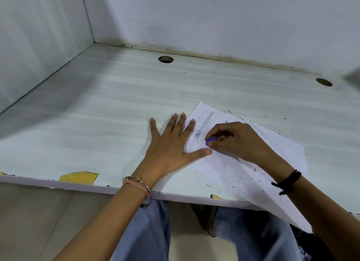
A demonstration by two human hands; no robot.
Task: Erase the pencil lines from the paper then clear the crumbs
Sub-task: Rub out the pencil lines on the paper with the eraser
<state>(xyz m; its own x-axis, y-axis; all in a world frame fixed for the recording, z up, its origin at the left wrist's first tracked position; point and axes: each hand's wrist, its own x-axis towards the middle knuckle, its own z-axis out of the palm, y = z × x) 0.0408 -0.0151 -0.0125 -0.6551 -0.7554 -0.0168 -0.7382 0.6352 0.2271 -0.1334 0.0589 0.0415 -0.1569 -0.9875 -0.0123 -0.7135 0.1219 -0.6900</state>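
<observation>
Pinching a purple eraser, right hand rubs paper; left hand flat.

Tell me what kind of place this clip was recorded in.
Probably a partitioned study or office desk. The pale desk has white panels on two sides and round cable holes near the back. Its front edge is chipped, so it looks well used.
</observation>
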